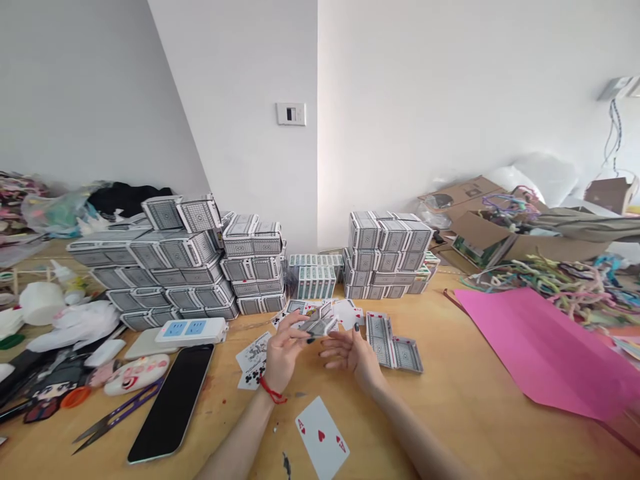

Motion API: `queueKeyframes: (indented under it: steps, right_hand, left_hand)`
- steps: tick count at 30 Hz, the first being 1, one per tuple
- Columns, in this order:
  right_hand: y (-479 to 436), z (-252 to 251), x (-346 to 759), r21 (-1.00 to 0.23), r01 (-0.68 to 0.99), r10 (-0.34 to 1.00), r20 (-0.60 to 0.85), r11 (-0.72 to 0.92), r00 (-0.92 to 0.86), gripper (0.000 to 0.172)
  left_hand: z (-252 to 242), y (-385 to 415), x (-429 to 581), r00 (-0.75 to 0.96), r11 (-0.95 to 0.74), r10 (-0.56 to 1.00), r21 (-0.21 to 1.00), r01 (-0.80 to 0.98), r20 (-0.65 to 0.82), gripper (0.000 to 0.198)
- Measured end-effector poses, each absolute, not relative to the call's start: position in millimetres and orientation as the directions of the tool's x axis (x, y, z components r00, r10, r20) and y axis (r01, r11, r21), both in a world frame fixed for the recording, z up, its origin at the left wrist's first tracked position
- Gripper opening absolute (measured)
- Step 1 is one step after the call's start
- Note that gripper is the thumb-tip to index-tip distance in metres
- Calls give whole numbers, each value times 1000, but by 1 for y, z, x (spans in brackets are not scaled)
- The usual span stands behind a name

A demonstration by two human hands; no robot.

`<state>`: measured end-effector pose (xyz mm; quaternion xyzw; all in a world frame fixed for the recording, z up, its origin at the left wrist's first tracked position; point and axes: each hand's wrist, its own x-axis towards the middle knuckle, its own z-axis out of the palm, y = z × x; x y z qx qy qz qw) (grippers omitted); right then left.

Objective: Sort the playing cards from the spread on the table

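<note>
My left hand (284, 350), with a red string at the wrist, grips a small folded piece of grey-backed playing cards (320, 321) between thumb and fingers. Just right of that piece, my right hand (353, 357) has its fingers spread, palm turned toward the left hand, holding nothing. Two joined card pieces (393, 343) lie beyond the right hand. A large ace of hearts (324, 437) rests face up nearer me. Loose cards (253, 353) lie to the left of my left hand, and more are partly hidden behind the folded piece.
Stacked blocks of folded cards stand at the left (175, 267) and right (387, 253). Card packs (316, 282) sit between them. A black phone (173, 403), scissors (120, 413) and a power strip (193, 331) lie left. Pink paper (545, 353) and a yarn pile (565, 287) are right.
</note>
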<state>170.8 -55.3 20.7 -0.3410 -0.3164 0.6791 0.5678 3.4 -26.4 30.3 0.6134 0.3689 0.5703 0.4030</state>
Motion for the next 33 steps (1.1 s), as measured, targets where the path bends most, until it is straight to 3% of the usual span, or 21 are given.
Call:
queueKeyframes:
  steps: [4, 6, 8, 12, 15, 17, 20, 33]
  right_hand:
    - [-57, 24, 168, -749, -645, 988, -119, -155, -99, 36]
    - [-58, 24, 170, -760, -638, 992, -108, -126, -68, 33]
    - [-58, 24, 172, -768, -632, 994, -100, -102, -39, 35]
    - [-59, 21, 175, -786, -611, 992, -122, -92, 8, 35]
    - [-60, 20, 173, -825, -558, 995, -99, -91, -16, 29]
    - [-61, 20, 171, -861, -504, 998, -55, -67, -39, 24]
    - [-61, 18, 170, -908, -418, 998, -9, -33, -58, 23]
    - [-62, 17, 170, -950, -311, 992, 17, -22, -122, 21]
  left_hand:
    - [34, -38, 9, 283, -586, 808, 754, 296, 517, 28]
    - [34, -42, 11, 331, -610, 789, 720, 331, 517, 33]
    - [33, -42, 11, 330, -585, 803, 764, 273, 497, 35]
    - [26, -34, 7, 193, -300, 925, 941, -154, 326, 51]
    - [23, -28, 6, 257, 62, 966, 924, -376, 40, 51]
    - [22, -26, 6, 331, 219, 939, 909, -355, -97, 49]
    - [22, -25, 8, 355, 296, 915, 917, -268, -192, 43]
    - [25, -23, 9, 329, 341, 905, 922, -184, -269, 40]
